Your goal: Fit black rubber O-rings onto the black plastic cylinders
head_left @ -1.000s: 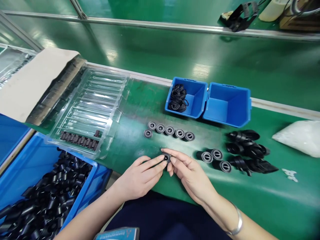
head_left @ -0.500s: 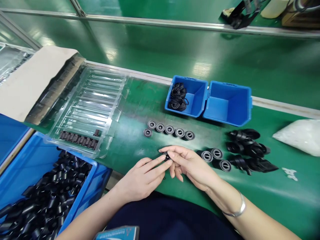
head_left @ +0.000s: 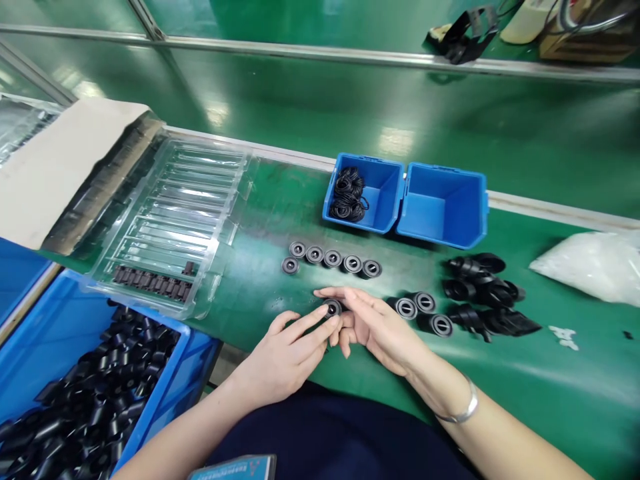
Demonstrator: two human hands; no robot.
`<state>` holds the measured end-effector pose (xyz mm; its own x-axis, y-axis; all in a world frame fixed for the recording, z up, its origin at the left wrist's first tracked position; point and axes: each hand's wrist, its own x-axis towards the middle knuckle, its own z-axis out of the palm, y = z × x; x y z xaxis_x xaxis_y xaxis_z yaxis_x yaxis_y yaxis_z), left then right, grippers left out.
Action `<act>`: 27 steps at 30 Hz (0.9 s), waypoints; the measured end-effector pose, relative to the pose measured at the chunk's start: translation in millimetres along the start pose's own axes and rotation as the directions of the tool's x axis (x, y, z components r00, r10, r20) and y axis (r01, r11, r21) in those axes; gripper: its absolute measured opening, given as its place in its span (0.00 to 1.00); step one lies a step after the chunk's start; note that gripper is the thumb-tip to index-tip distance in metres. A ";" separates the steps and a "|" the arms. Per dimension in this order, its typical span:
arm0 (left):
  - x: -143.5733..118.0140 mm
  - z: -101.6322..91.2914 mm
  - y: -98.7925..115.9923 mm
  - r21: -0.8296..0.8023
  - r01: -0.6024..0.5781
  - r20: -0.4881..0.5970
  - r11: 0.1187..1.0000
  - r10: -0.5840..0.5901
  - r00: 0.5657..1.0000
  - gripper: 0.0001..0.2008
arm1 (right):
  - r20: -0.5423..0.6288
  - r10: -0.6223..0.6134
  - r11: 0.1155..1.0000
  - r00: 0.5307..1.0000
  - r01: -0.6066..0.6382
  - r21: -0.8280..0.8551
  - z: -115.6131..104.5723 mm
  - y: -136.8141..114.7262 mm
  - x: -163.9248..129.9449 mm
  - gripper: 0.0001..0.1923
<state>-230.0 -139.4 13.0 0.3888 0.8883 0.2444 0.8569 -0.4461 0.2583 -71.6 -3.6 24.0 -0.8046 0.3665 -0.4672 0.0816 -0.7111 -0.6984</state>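
Note:
Between my two hands is a round black cylindrical part [head_left: 332,308], its ringed end facing up. My left hand [head_left: 290,357] grips it from the left with the fingertips. From the right, my right hand [head_left: 375,327] closes round its side, and its fingers partly hide the part. Beyond the hands stands a row of several similar black cylinders [head_left: 333,259], with one more [head_left: 290,265] just in front of the row's left end. Three slotted black cylinders [head_left: 425,303] are grouped right of my right hand.
Two blue bins [head_left: 441,207] stand at the back, the left one holding black rubber rings [head_left: 349,195]. Left are a clear tray [head_left: 175,207] with small dark parts and a large blue crate [head_left: 183,353] of black pieces. Black curved parts [head_left: 483,287] and a white bag [head_left: 595,267] lie right.
My right thumb has lifted off the top of the black part, so its ringed end now shows more. The whole view has shifted slightly.

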 end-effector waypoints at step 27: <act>2.3 -22.3 -28.7 -0.044 0.305 -0.306 0.951 -0.304 0.902 0.12 | -0.051 -0.778 0.202 0.626 0.173 -0.964 -31.1 28.3 -69.7 0.19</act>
<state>-261.2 -127.0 27.1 -0.0132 0.9036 0.4282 0.9189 -0.1579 0.3614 5.1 -30.6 19.9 -0.5372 0.8133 0.2238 0.4446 0.4984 -0.7443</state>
